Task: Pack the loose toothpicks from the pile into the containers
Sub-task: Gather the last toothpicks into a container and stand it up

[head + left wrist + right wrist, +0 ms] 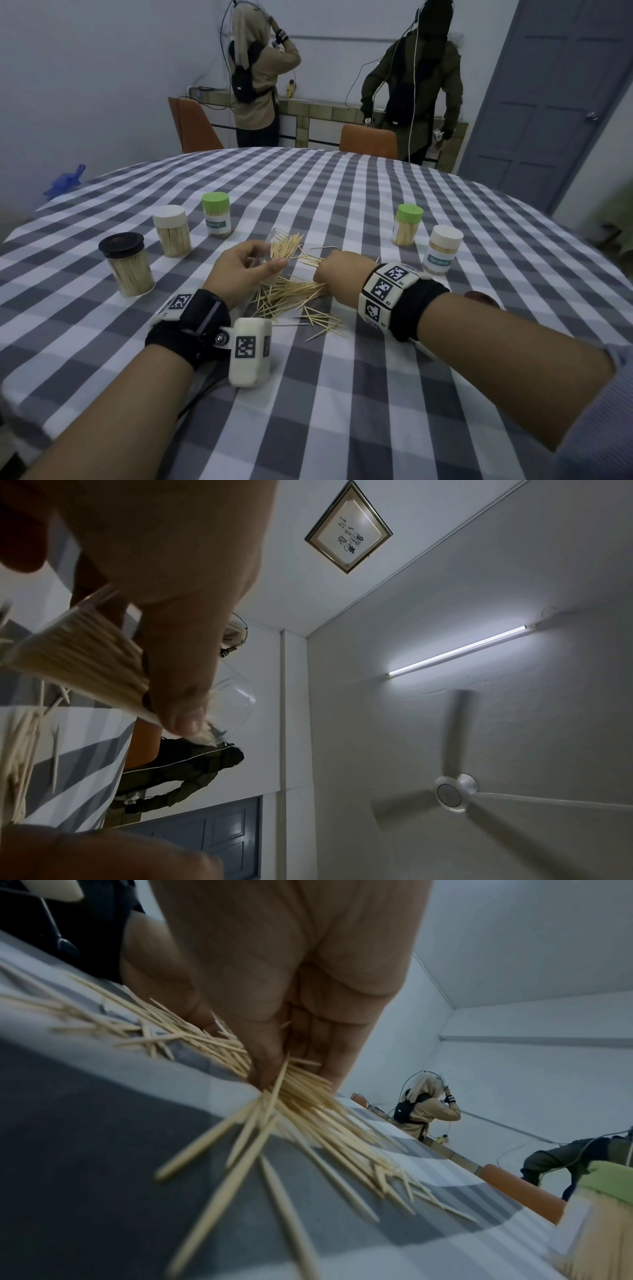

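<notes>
A pile of loose toothpicks [294, 301] lies on the checked tablecloth in front of me. My left hand [246, 265] grips a clear open container [279, 251], tilted to the right, with toothpicks sticking out of its mouth; in the left wrist view the container [236, 699] shows past my thumb. My right hand [337, 275] reaches down into the pile, and in the right wrist view its fingers [270, 1069] pinch a bunch of toothpicks [308, 1107] against the cloth.
Closed, filled containers stand around: a black-lidded one [128, 265], a white-lidded one [172, 231] and a green-lidded one [216, 215] at left, a green-lidded one [407, 224] and a white-lidded one [443, 253] at right. Two people stand beyond the table's far edge by orange chairs [368, 140].
</notes>
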